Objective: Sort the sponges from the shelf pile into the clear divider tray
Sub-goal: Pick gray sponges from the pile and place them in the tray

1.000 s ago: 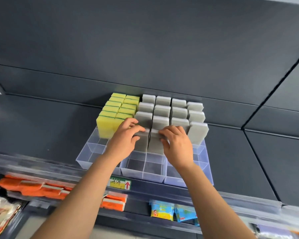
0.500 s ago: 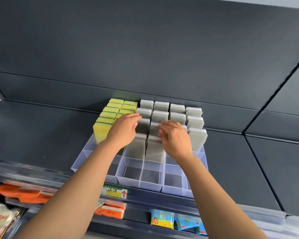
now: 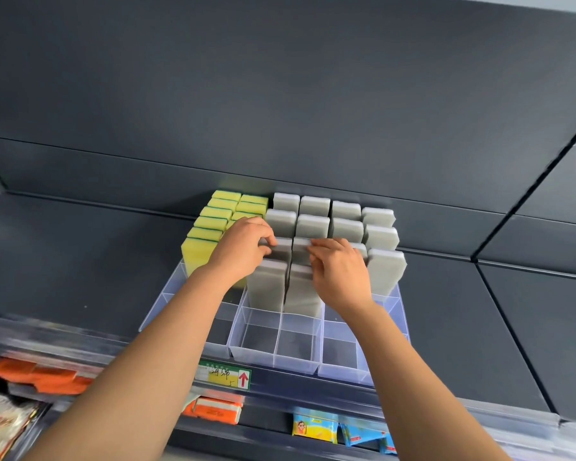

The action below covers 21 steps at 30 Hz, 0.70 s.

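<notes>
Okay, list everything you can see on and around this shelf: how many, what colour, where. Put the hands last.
yellow sponges: about eight showing, yellow with green backing, two columns at the tray's back left
grey sponges: about fourteen showing, grey, four columns right of the yellow ones
clear divider tray: one, clear, on the dark shelf
shelf label: one, yellow-green with red arrow, shelf front edge
orange packs: several, orange, below, left
blue and yellow packets: a few, below, centre-right
left hand: grips a grey sponge's top
right hand: grips the neighbouring grey sponge's top
</notes>
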Tool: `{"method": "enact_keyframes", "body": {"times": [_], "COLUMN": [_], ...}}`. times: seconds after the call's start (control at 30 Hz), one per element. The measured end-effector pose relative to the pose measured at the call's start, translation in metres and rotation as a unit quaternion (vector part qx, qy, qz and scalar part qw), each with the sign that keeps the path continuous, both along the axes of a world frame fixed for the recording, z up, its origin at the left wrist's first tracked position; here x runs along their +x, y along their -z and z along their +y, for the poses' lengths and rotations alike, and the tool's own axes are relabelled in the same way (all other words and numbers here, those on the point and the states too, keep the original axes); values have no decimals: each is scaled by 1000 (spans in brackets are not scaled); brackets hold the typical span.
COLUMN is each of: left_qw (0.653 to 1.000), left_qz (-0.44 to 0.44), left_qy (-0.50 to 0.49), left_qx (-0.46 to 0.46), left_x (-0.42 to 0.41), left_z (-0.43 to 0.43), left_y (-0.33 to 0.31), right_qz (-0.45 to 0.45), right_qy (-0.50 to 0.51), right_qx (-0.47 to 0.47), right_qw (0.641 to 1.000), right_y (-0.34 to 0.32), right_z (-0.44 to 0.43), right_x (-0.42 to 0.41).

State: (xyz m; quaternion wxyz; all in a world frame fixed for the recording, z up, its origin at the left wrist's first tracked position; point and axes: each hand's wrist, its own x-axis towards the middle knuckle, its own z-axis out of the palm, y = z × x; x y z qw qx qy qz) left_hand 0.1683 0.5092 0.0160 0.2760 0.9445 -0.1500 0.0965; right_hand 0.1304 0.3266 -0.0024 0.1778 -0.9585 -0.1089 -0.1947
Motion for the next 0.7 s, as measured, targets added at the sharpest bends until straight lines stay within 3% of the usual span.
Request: {"method": "enact_keyframes", "body": {"times": [0.7], "left_qw": [1000], "left_qz": [-9], "left_qy": [18], "left_qx": [-3], "left_x": [7], "left_z": [0], "left_y": [5], "right_qz": [-10], "right_qy": [3], "right_qx": [15], "right_qw": [1000], "right_y": [4], "right_z": [4], "right_x": [-2]}}
